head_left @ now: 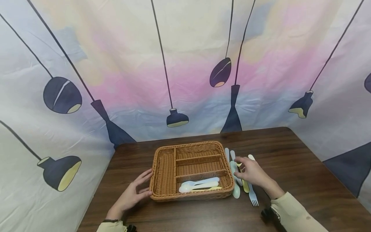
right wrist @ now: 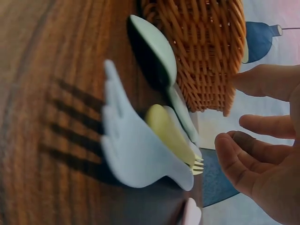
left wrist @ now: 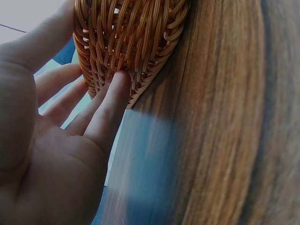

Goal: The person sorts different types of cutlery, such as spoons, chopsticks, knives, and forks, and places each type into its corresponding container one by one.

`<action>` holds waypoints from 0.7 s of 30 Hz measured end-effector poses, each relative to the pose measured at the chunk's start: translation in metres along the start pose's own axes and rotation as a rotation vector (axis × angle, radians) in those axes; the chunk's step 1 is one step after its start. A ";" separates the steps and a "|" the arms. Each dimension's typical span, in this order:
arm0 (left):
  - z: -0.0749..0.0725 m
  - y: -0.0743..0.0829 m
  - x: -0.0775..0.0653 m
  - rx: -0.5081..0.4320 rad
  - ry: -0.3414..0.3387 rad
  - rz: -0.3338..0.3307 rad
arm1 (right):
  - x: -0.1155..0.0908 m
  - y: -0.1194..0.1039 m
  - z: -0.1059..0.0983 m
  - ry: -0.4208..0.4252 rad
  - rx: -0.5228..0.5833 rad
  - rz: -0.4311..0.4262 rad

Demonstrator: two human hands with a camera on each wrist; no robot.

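Observation:
My left hand (head_left: 131, 193) rests its fingertips against the left wall of a wicker basket (head_left: 163, 170), fingers extended; the left wrist view shows them along the woven side (left wrist: 126, 37). Over a loose pile of plastic cutlery right of the basket hovers my right hand (head_left: 252, 174), thumb and fingers apart with nothing between them. The pile includes a light blue fork (right wrist: 136, 145), a pale green spoon (right wrist: 157, 47) and a yellow utensil (right wrist: 171, 131). Inside the basket's front compartment lie a whitish spoon (head_left: 200, 186), a light blue utensil (head_left: 211, 179) and a yellow one.
Dividers split the basket into a long left compartment and three stacked ones on the right. Everything sits on a dark wooden table (head_left: 203, 216). A cloth (head_left: 197, 80) printed with hanging lamps stands behind the table's far edge. A white handle (head_left: 251, 157) lies beyond my right hand.

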State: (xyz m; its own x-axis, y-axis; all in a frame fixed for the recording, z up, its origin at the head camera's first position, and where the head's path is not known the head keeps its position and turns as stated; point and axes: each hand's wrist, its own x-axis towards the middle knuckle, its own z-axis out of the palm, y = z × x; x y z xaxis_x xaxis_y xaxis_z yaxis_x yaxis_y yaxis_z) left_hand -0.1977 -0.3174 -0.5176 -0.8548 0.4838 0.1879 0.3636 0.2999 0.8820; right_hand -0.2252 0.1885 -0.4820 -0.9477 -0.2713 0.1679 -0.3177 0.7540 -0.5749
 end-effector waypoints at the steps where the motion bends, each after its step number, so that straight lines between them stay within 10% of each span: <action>1: 0.000 0.000 0.000 0.000 0.001 -0.001 | 0.000 0.000 0.001 -0.004 -0.001 -0.001; 21: 0.000 -0.002 0.000 -0.002 -0.009 0.008 | 0.001 0.001 0.017 -0.056 -0.134 -0.041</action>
State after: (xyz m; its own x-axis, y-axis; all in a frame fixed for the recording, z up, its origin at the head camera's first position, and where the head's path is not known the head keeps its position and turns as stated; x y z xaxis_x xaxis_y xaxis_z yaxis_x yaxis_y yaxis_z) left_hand -0.1986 -0.3182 -0.5189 -0.8485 0.4934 0.1913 0.3697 0.2941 0.8814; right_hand -0.2256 0.1785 -0.4960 -0.9318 -0.3338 0.1424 -0.3611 0.8134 -0.4560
